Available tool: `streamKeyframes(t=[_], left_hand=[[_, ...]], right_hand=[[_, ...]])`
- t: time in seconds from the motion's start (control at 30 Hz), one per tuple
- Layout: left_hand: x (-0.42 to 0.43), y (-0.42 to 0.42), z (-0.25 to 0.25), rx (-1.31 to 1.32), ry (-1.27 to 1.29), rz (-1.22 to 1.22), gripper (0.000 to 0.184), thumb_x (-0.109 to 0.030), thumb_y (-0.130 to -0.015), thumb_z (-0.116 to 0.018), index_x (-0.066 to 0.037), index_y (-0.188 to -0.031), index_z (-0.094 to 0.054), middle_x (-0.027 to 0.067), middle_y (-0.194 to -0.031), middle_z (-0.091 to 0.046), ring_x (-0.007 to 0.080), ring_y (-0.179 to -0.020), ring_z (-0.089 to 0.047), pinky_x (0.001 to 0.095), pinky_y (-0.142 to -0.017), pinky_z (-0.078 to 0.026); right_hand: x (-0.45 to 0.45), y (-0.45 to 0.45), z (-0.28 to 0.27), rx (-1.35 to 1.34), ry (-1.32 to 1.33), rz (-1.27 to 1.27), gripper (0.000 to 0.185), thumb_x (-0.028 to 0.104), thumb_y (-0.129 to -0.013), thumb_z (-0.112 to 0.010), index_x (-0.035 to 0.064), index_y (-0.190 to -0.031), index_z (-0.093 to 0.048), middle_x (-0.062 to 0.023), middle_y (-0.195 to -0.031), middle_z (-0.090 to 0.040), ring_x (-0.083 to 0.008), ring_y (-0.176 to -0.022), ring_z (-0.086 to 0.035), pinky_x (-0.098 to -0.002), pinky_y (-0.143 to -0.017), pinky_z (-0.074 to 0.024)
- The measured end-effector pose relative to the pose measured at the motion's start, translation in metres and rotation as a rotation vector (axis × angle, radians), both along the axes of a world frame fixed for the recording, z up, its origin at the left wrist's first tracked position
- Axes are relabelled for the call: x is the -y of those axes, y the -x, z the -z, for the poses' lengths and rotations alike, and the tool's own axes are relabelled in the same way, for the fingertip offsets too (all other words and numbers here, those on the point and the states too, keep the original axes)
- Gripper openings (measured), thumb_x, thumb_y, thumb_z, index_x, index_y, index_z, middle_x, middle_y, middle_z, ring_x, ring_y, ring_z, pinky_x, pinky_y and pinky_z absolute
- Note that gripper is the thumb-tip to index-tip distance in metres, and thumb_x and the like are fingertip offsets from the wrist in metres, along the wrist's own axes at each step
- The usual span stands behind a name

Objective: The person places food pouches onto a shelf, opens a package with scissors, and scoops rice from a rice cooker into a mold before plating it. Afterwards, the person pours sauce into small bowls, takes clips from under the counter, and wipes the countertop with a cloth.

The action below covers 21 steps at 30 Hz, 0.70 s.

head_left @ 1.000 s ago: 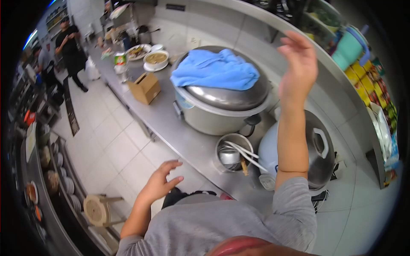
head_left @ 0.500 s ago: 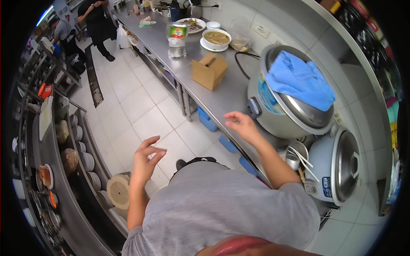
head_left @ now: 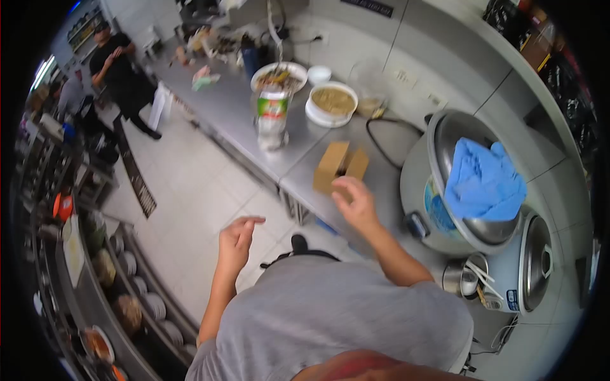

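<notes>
My right hand (head_left: 357, 203) is raised at the counter edge, thumb and fingers apart, with nothing held. It overlaps the lower corner of a small brown cardboard box (head_left: 327, 166) whose top flaps are up; whether they touch I cannot tell. My left hand (head_left: 235, 244) hangs over the floor in front of my body, its fingers stretched out and holding nothing. Behind the box, a clear package with a green and red label (head_left: 272, 114) stands on the steel counter (head_left: 222, 108).
A white bowl of brownish food (head_left: 333, 103) and a plate of food (head_left: 297, 71) sit farther back. At right are a large rice cooker (head_left: 424, 213) topped by a blue cloth (head_left: 484, 181) and a second cooker (head_left: 535, 263). A person (head_left: 117, 70) stands down the aisle.
My view has shifted, bringing the counter things lower and the box closer to my right hand. My left hand's fingers have drawn nearer together. The person in the aisle shows more fully.
</notes>
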<state>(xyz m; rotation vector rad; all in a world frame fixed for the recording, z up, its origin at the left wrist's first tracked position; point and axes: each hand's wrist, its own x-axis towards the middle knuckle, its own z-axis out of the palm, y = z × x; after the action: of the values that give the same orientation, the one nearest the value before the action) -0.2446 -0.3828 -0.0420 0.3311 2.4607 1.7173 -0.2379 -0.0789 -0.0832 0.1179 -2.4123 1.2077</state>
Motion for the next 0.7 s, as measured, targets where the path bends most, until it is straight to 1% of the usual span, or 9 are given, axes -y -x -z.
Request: streamKeyframes(t=[0.03, 0.1, 0.17, 0.27, 0.37, 0.4, 0.53, 0.67, 0.7], left_hand=[[0.000, 0.022, 0.000, -0.004, -0.016, 0.022, 0.042, -0.028, -0.101, -0.041, 0.001, -0.082, -0.064, 0.0134, -0.102, -0.067, 0.0141, -0.070, -0.050, 0.0289, -0.069, -0.043], [0.001, 0.066, 0.001, -0.011, -0.049, 0.065, 0.046, -0.034, -0.102, -0.034, 0.001, -0.101, -0.064, 0.0150, -0.109, -0.064, 0.0186, -0.088, -0.058, 0.0300, -0.076, -0.046], [0.000, 0.105, 0.003, -0.135, -0.178, 0.076, 0.047, -0.036, -0.102, -0.032, -0.001, -0.118, -0.058, 0.0154, -0.119, -0.060, 0.0230, -0.106, -0.058, 0.0322, -0.087, -0.046], [0.000, 0.153, -0.004, -0.092, -0.093, -0.008, 0.046, -0.032, -0.099, -0.042, -0.002, -0.135, -0.043, 0.0150, -0.134, -0.049, 0.0275, -0.123, -0.049, 0.0383, -0.096, -0.043], [-0.005, 0.203, 0.010, -0.004, -0.104, 0.005, 0.053, -0.024, -0.094, -0.055, -0.003, -0.139, -0.037, 0.0149, -0.140, -0.042, 0.0284, -0.123, -0.048, 0.0405, -0.097, -0.042], [-0.009, 0.221, 0.018, 0.039, -0.151, -0.006, 0.061, -0.016, -0.088, -0.064, -0.003, -0.140, -0.036, 0.0148, -0.141, -0.041, 0.0297, -0.125, -0.046, 0.0419, -0.098, -0.041], [-0.031, 0.305, 0.019, 0.009, -0.184, 0.098, 0.064, -0.015, -0.085, -0.067, -0.004, -0.140, -0.036, 0.0146, -0.141, -0.041, 0.0295, -0.125, -0.045, 0.0405, -0.098, -0.041], [-0.053, 0.392, -0.020, -0.142, -0.247, 0.277, 0.057, -0.013, -0.086, -0.065, -0.004, -0.137, -0.040, 0.0138, -0.138, -0.045, 0.0267, -0.125, -0.047, 0.0404, -0.099, -0.041], [-0.055, 0.411, -0.027, -0.171, -0.283, 0.317, 0.055, -0.012, -0.086, -0.065, -0.004, -0.136, -0.041, 0.0136, -0.137, -0.045, 0.0261, -0.124, -0.047, 0.0399, -0.098, -0.042]], right_hand=[[0.000, 0.020, -0.005, -0.141, -0.148, 0.047, 0.025, 0.014, -0.081, -0.068, 0.0051, -0.105, -0.063, -0.0118, -0.109, -0.063, -0.0280, -0.099, -0.058, -0.0379, -0.091, -0.0443], [0.001, 0.061, -0.003, -0.182, -0.171, 0.045, 0.028, 0.014, -0.080, -0.068, 0.0051, -0.105, -0.062, -0.0140, -0.117, -0.058, -0.0333, -0.107, -0.053, -0.0408, -0.094, -0.0418], [-0.002, 0.101, -0.012, -0.194, -0.163, 0.037, 0.030, 0.014, -0.079, -0.069, 0.0051, -0.107, -0.061, -0.0149, -0.122, -0.056, -0.0359, -0.112, -0.050, -0.0424, -0.097, -0.0402], [-0.011, 0.141, -0.051, -0.197, -0.152, 0.054, 0.032, 0.014, -0.080, -0.069, 0.0055, -0.109, -0.061, -0.0139, -0.123, -0.056, -0.0343, -0.114, -0.050, -0.0418, -0.098, -0.0393], [-0.031, 0.175, -0.107, -0.295, -0.175, 0.120, 0.032, 0.013, -0.080, -0.068, 0.0057, -0.110, -0.061, -0.0141, -0.122, -0.056, -0.0340, -0.114, -0.051, -0.0424, -0.097, -0.0403], [-0.037, 0.185, -0.125, -0.335, -0.205, 0.163, 0.031, 0.011, -0.080, -0.068, 0.0055, -0.110, -0.061, -0.0138, -0.121, -0.057, -0.0329, -0.113, -0.052, -0.0410, -0.097, -0.0403], [-0.043, 0.223, -0.197, -0.508, -0.322, 0.287, 0.030, 0.010, -0.078, -0.068, 0.0050, -0.107, -0.063, -0.0136, -0.118, -0.060, -0.0326, -0.111, -0.054, -0.0400, -0.097, -0.0403], [-0.046, 0.283, -0.300, -0.778, -0.678, 0.418, 0.032, 0.009, -0.079, -0.067, 0.0038, -0.111, -0.062, -0.0131, -0.120, -0.060, -0.0263, -0.114, -0.055, -0.0363, -0.097, -0.0420], [-0.050, 0.305, -0.328, -0.819, -0.682, 0.461, 0.030, 0.008, -0.079, -0.066, 0.0031, -0.109, -0.064, -0.0140, -0.118, -0.062, -0.0275, -0.111, -0.057, -0.0368, -0.095, -0.0443]])
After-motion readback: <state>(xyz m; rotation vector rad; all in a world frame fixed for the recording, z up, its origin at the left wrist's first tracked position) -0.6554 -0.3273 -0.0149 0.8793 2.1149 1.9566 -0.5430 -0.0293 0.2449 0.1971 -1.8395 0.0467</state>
